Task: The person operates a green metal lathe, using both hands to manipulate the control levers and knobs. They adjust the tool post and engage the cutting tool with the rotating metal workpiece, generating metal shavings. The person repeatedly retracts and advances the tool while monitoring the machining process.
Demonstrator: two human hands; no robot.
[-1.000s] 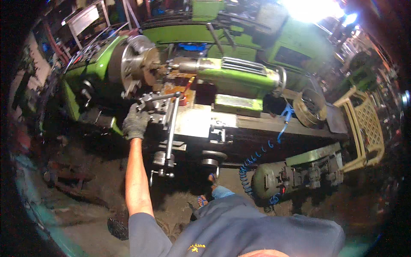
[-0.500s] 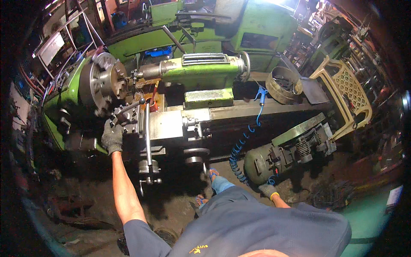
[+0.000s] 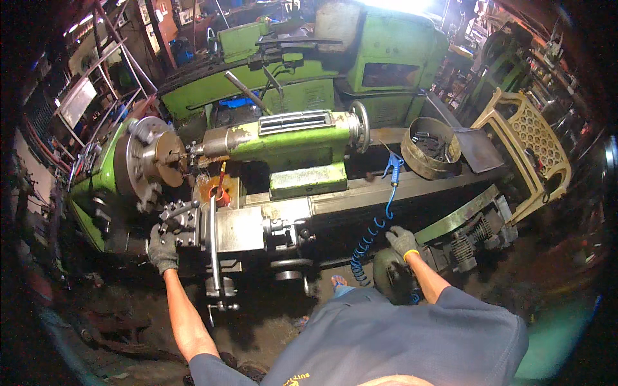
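At left in head view, gloved L hand (image 3: 162, 249) is at tool post (image 3: 179, 217) nr chuck (image 3: 148, 157); can't tell if fingers grip. Gloved R hand (image 3: 403, 242) has fingers loosely apart over compressor (image 3: 389, 267), nr coiled blue hose (image 3: 365, 244); blue air gun (image 3: 393, 168) lies beyond on lathe bed (image 3: 360, 192), just L of round tin (image 3: 418, 161).

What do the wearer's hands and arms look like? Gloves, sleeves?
Left hand and right hand wear grey fabric gloves. Yellow band shows at the right wrist only. Short dark blue-grey sleeves; forearms bare.
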